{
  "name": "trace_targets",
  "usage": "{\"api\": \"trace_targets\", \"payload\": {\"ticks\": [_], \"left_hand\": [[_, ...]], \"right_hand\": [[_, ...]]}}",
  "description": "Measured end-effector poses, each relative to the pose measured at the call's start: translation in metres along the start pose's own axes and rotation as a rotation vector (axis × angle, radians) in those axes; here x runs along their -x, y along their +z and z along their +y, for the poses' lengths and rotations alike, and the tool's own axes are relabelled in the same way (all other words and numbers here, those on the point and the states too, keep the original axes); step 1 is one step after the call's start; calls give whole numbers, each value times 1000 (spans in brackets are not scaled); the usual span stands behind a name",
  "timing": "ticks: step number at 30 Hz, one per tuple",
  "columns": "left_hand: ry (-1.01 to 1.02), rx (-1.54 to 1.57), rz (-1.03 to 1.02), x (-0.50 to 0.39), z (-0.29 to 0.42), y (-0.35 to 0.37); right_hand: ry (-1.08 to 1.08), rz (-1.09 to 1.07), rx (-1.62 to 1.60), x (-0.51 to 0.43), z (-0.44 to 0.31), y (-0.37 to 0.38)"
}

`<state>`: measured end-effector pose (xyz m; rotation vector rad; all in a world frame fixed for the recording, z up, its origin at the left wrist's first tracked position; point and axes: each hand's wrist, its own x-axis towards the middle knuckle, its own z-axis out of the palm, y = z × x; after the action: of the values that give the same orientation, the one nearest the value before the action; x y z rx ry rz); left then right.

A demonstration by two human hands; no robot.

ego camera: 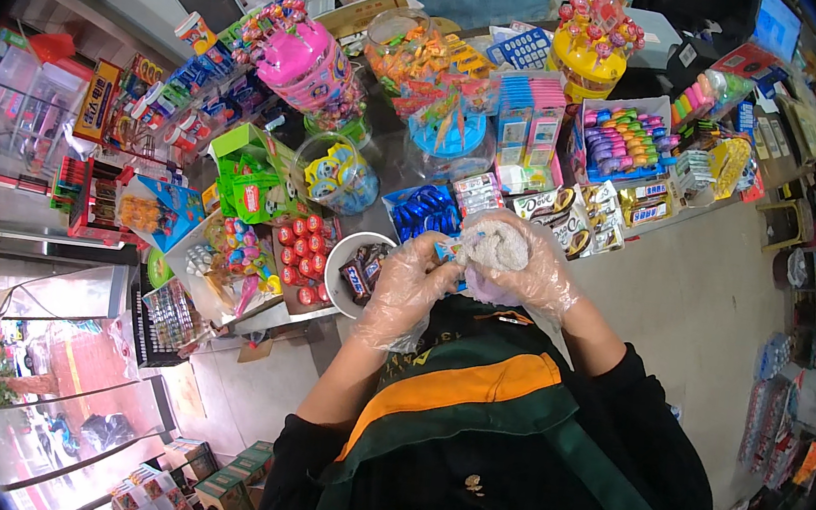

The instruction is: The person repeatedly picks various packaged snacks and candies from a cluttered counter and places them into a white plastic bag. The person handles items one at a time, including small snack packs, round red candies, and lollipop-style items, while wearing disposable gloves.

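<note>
My left hand (404, 288), in a clear plastic glove, pinches a small blue packet (446, 248), mostly hidden by the fingers. A crumpled white cloth (497, 246) is gripped in my right hand (545, 274), also gloved, and it touches the packet's side. Pale purple fabric hangs under the cloth. Just left of my left hand stands a round white tub (334, 271) with wrapped chocolate bars (356, 279) in it. A box of blue-wrapped sweets (426, 212) lies beyond my hands, beside white Dove chocolate packs (560, 210).
Sweets crowd the counter: red-capped containers (303, 250), a clear tub of blue-and-yellow sweets (338, 175), a pink candy jar (306, 54), a yellow lollipop jar (588, 68). A box of colourful tubes (624, 144) sits at right. Tiled floor (674, 300) borders the counter; shelves stand far right.
</note>
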<state>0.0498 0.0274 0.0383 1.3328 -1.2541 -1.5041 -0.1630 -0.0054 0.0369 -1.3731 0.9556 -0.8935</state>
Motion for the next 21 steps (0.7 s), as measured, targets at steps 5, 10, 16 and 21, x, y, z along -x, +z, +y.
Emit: {"api": "trace_targets", "payload": {"ticks": [5,10,16,21], "left_hand": [[69,38,59,1,-10,-9],[-9,309,89,6,-15,-20],[-76,158,-113,-2,-4,-36],[147,-140,-130,-28,24,-42]], "right_hand": [[32,-53,-76,5,-2,8],[58,-59,15,27,11,26],[129,53,273,39,16,36],[157,101,155,40,23,9]]}}
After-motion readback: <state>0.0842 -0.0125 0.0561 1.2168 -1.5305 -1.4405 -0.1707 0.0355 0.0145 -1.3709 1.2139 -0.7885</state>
